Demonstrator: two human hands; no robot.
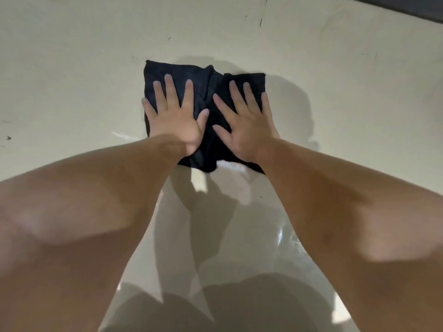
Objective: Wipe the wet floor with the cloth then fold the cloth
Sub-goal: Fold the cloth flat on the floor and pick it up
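Observation:
A dark navy cloth point(206, 82) lies spread and rumpled on the pale floor point(72, 68) ahead of me. My left hand point(175, 116) presses flat on its left half, fingers spread. On its right half my right hand point(244, 121) lies flat too, fingers apart. Neither hand grips the fabric; both palms rest on top. A bunched ridge of cloth runs between the two hands. Behind the cloth, toward me, the floor shines with a wet film point(282, 236) between my forearms.
A dark strip, perhaps a wall base or mat point(407, 8), crosses the top right corner. Small dark scuff marks point(260, 21) dot the floor beyond the cloth. My shadow falls on the floor near my body.

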